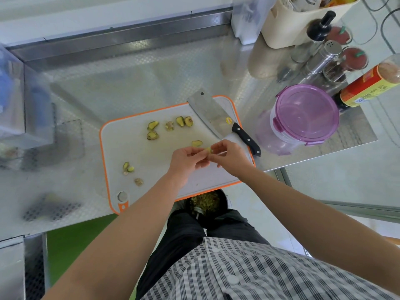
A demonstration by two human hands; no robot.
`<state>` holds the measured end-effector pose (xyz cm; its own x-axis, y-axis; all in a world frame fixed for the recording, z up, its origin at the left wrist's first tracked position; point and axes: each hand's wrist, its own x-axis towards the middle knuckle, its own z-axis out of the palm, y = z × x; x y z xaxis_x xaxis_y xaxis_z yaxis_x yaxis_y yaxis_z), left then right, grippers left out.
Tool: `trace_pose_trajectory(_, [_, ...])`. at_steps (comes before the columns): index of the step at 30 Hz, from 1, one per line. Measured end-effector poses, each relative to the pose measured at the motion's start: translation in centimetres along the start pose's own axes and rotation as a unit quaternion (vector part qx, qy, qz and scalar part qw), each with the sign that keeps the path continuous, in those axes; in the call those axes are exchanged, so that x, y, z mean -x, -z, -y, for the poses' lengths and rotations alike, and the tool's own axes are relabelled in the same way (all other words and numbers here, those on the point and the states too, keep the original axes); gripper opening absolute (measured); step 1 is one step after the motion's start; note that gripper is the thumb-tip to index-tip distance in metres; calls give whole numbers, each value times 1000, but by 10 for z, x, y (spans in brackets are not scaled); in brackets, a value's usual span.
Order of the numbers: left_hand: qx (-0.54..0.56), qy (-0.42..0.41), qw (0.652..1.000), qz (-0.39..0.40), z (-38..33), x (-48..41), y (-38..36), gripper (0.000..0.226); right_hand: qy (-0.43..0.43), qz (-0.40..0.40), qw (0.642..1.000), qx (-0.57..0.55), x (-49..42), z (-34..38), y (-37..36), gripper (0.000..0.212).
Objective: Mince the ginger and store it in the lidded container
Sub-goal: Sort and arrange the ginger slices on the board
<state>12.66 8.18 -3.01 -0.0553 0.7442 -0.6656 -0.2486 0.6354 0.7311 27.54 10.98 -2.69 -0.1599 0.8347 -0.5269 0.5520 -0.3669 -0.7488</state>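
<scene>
Left hand [187, 159] and right hand [232, 158] both pinch one small ginger piece [208, 150] with curled fingers, over the cutting board [121, 148]. Likely light, firm and slick where cut, so grip by the edges. Cleaver [207, 113] lies to the right, then the lidded container [303, 120], closed, on the steel table [108, 87].

Sauce bottle [368, 87], steel shaker [324, 58], beige bin [287, 24]

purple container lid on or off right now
On: the purple lid sits flat over the container rim. Whether its side clips are latched, cannot tell.
</scene>
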Motion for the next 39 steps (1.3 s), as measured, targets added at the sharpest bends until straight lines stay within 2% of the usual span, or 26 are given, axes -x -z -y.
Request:
trace_pose_trajectory(2, [-23, -19, 1000, -8, 2, 0, 0, 6, -6, 19, 1000, -3, -1, -2, 0, 19])
trace_pose_trajectory(4, [-104, -67, 992, -35, 6, -2, 3, 7, 18, 0, 1000, 24, -2, -3, 2, 14])
trace_pose_trajectory(7, [-285, -167, 942, -64, 11, -4, 4, 9, 69, -17, 994, 81, -3, -2, 1, 11])
trace_pose_trajectory(9, [-342, -208, 912, -87, 11, -3, 1, 11, 70, -26, 994, 75, -3, -2, -3, 10])
trace_pose_trajectory(10, [-342, -211, 910, -102, 11, -2, -1, 11, 60, -35, 996, 52, -2, -2, -4, 10])
trace_pose_trajectory(12, [-303, -190, 926, -119, 12, -1, -5, 12, 30, -49, 998, 2, -2, -3, -5, 11])
trace_pose_trajectory(17, [-155, -129, 975, -95, 13, -4, -7, 12, -4, -50, 998, -41, -1, -7, -3, 14])
trace_pose_trajectory(22, [-79, -95, 988, -93, 8, -9, -6, 15, -13, 7, 984, -180, 0, -2, -1, 17])
trace_pose_trajectory(25, [-66, -91, 990, -85, 5, -8, -5, 9, -38, 28, 968, -246, -3, -2, -1, 18])
trace_pose_trajectory(28, [-46, -78, 992, -82, 5, -9, -4, 11, -48, 45, 965, -254, -4, 0, -2, 19])
trace_pose_trajectory(32, [-1, -50, 998, -44, 4, -7, -5, 5, -54, 19, 957, -285, -6, 2, -1, 14])
trace_pose_trajectory(35, [9, -44, 998, -34, 2, -4, -7, 7, -48, 14, 968, -248, -7, 3, 0, 19])
trace_pose_trajectory(39, [30, -39, 998, -42, -2, -4, -4, 4, -23, -17, 983, -184, -11, 5, 3, 11])
